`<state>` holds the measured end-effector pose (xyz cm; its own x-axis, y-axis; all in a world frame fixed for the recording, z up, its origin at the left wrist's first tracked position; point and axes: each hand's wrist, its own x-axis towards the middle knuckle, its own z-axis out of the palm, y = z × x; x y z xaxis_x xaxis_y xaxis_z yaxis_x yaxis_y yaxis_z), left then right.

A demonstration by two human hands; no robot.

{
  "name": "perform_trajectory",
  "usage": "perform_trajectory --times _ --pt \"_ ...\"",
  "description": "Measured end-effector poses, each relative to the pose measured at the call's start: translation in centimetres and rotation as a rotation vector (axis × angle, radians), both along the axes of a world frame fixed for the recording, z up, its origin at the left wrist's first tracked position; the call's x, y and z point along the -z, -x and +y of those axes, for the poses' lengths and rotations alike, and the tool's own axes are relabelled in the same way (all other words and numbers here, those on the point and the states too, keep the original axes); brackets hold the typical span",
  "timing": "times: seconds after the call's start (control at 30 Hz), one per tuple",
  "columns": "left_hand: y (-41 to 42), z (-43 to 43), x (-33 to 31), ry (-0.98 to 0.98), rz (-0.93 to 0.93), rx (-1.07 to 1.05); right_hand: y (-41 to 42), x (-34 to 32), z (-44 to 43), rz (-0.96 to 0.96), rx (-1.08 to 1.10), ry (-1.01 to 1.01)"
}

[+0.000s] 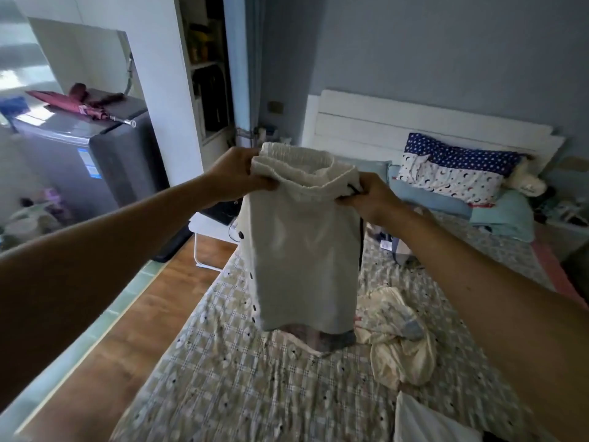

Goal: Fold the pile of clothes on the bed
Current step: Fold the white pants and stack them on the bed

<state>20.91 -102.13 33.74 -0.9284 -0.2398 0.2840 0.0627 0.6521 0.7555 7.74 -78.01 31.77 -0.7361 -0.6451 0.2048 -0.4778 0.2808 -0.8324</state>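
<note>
Garment: cream-white fabric shorts with gathered elastic waistband [302, 250], held in the air above the bed, waistband up, hem down.
Long axis: vertical, waistband to hem; waist opening gapes toward the camera.
Left hand [236, 177]: fingers clamped on the left end of the waistband.
Right hand [369, 199]: fingers clamped on the right end of the waistband, beside a dark drawstring.
Hem: hangs just over a grey-pink garment [318, 341] lying on the bed; contact cannot be told.
Bed: checked, patterned bedsheet [223, 378]; bare sheet in front of the hem, toward the camera.
Right of hem: crumpled cream-yellow cloth [398, 342] on the sheet.
Left edge: bed side runs along the wooden floor [127, 330].
Far end: star-print pillow [452, 167] against the white headboard [382, 129].
</note>
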Motion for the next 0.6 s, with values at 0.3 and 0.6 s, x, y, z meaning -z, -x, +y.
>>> perform_trajectory --times 0.3,0.6 --pt "-5.6 1.6 14.5 -0.018 -0.121 0.221 -5.9 13.5 3.8 -0.293 -0.171 -0.081" --pt "-20.5 9.9 42.1 -0.155 -0.655 0.344 -19.3 39.2 11.3 -0.599 -0.241 -0.495"
